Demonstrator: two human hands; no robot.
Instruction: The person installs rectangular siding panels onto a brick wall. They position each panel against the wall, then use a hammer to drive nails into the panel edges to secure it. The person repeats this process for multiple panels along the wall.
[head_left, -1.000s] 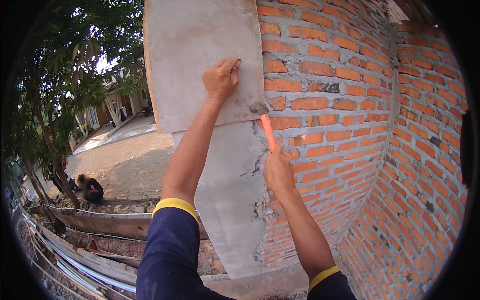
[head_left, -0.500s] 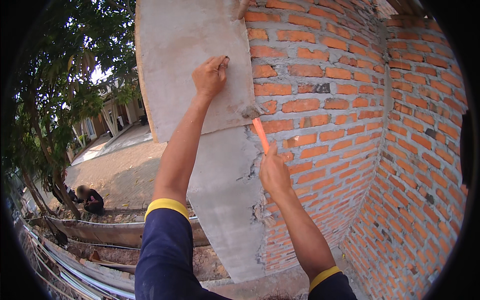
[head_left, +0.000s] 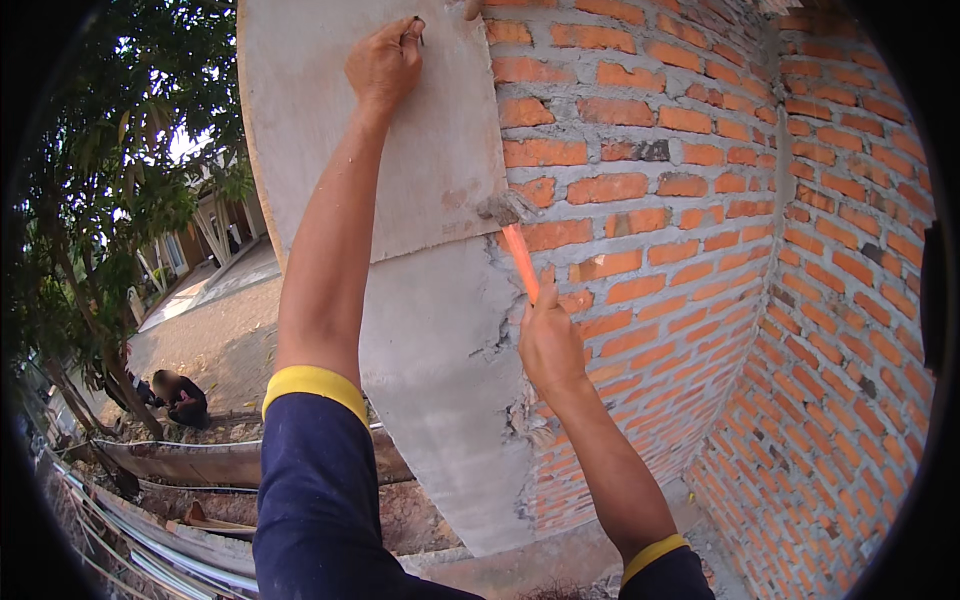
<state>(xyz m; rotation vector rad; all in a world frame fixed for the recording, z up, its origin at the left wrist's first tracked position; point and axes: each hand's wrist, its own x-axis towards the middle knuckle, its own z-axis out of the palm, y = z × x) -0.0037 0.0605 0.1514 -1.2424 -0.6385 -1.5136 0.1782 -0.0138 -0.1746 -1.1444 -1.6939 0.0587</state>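
A brick wall [head_left: 625, 190] rises on my right, beside a grey plastered pillar [head_left: 430, 350]. A flat board [head_left: 440, 130] overlaps the pillar's upper part. By its lower right corner is the head of an orange-handled hammer [head_left: 520, 260], my right hand [head_left: 553, 345] wrapped around the handle. High against the board, my left hand [head_left: 385, 65] pinches a thin dark piece [head_left: 421, 38], perhaps a nail.

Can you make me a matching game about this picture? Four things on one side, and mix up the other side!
1. hammer
2. board
3. sleeve cuffs
4. tree

A. bright yellow
B. green and leafy
C. gripped by the right hand
D. flat and greyish, behind the left hand

Right pairs: 1-C, 2-D, 3-A, 4-B
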